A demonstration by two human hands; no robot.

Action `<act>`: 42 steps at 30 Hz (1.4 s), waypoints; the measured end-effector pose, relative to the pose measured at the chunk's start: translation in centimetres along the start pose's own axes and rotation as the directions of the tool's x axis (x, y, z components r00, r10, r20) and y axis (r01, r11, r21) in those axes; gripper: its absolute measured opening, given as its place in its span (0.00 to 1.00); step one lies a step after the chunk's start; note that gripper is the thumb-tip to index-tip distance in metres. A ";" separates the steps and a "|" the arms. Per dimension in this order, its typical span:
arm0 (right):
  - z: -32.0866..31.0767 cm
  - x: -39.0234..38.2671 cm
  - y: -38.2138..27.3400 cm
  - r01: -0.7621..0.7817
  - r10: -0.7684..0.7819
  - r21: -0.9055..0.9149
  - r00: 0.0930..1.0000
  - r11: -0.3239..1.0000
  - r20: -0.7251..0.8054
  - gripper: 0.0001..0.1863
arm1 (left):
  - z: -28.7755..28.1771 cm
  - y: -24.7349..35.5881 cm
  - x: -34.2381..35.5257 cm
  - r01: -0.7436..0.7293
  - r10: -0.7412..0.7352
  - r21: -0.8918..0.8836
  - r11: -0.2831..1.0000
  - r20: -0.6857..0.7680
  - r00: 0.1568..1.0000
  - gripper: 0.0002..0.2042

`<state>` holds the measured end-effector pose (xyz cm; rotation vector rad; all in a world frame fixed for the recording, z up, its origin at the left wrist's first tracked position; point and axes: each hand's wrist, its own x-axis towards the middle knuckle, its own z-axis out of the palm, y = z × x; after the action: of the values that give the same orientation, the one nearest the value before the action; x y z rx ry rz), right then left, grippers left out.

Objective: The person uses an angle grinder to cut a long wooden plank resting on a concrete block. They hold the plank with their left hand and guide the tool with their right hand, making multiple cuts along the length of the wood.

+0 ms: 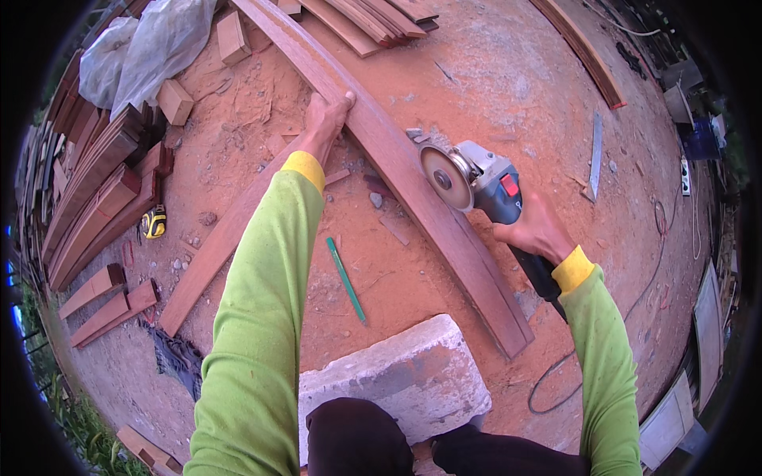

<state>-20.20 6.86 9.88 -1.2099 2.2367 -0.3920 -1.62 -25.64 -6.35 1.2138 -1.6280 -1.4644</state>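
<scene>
Nearest is the dark knee [357, 436], and beyond it the plank [422, 197] slants past the block [405, 369]. The left hand [324, 123] is closed on the plank's left edge; the right hand [540, 228] wraps the grinder [496, 190] at the right edge. A tape measure [154, 222] lies at left.

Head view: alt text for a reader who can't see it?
A person's right hand holds an angle grinder, its disc at the right edge of a long wooden plank that the left hand grips farther away. A pale block and a green pencil-like stick lie on the reddish ground.
</scene>
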 end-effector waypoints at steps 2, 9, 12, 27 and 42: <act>0.0 0.1 0.0 -0.008 0.008 -0.013 1.000 1.000 0.013 0.32 | 0.0 -0.1 0.2 0.006 -0.006 -0.018 1.000 0.004 1.000 0.25; 0.4 0.5 0.5 -0.005 0.005 -0.039 1.000 0.999 0.002 0.33 | 0.3 1.2 -0.7 0.069 -0.066 0.083 0.994 -0.034 0.997 0.25; 0.3 0.5 0.5 -0.003 0.003 -0.042 1.000 0.999 0.003 0.33 | 0.5 1.5 -1.0 0.039 -0.038 0.041 0.998 -0.021 0.999 0.25; 0.0 0.9 -0.5 -0.019 0.019 -0.016 0.999 1.000 0.029 0.31 | 0.5 0.7 -0.5 0.066 -0.065 0.016 0.998 -0.017 0.998 0.24; -0.3 -0.3 -0.3 0.010 -0.010 0.020 1.000 1.000 0.011 0.31 | 0.2 2.0 -1.3 0.084 -0.084 0.034 0.996 0.003 0.996 0.25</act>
<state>-20.07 7.01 10.38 -1.2101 2.2133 -0.4097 -1.76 -24.43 -4.28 1.3133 -1.6289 -1.4971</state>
